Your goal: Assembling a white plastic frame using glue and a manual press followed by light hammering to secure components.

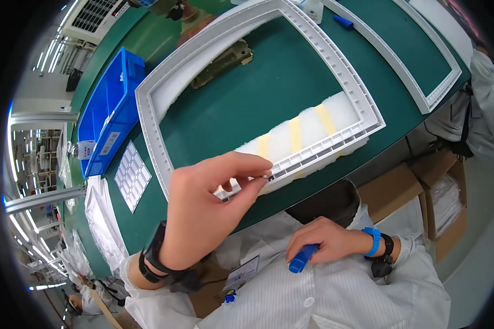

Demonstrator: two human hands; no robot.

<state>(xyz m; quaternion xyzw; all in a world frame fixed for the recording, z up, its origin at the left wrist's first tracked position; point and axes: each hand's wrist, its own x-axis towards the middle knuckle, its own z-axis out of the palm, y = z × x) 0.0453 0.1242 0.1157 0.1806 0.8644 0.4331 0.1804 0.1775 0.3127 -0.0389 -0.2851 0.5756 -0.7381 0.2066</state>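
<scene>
Left hand (203, 208) pinched, fingers narrow, a small metal piece, possibly a clip, against the near rail of the white ribbed frame (148, 120) lying on the green table (258, 93). Right hand (324, 241) gripped a blue pen (302, 259) near the body.

Single head view, fisheye, looking down from above.
Camera sits close over the left hand (203, 211) and right hand (324, 241), facing forward-down across the green table (274, 82); straight edges bow near the rim, dark corners ring the picture.
</scene>
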